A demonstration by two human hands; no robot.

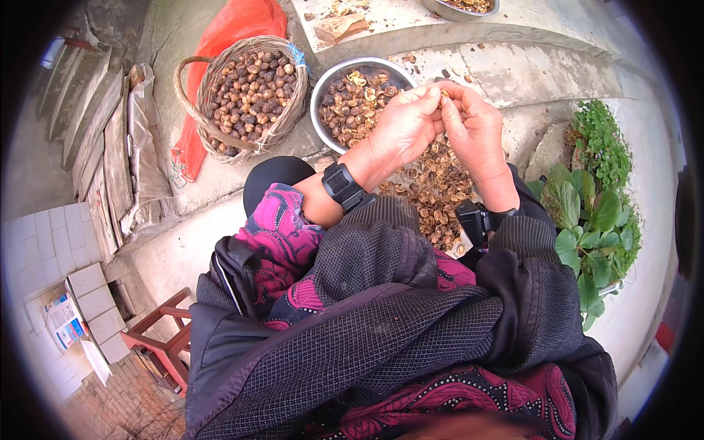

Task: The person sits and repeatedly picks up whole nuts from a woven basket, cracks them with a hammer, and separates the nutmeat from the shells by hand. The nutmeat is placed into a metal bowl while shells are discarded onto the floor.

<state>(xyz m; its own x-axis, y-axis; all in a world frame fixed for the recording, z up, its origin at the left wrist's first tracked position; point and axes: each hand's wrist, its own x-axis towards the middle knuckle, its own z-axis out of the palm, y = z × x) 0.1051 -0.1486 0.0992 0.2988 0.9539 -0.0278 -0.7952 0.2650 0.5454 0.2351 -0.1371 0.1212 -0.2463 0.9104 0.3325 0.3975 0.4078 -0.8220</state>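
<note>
My left hand (410,121) and my right hand (473,124) meet fingertip to fingertip in front of me. Pinched between them is a small yellowish piece of walnut (444,93), mostly hidden by the fingers. Just left of my left wrist stands a metal bowl (328,137) with cracked walnuts and shell pieces (352,102) in it. A wicker basket (301,91) of whole walnuts (250,91) is further left. Beneath my hands and forearms, many broken shells (440,192) lie heaped between my knees.
Behind the basket lies a red mesh sack (242,22). Another metal bowl (462,14) stands on the concrete ledge (396,36) at the top, near scattered shell bits. Leafy plants (594,231) grow at the right. A red wooden stool (176,346) and weathered boards (113,159) are at the left.
</note>
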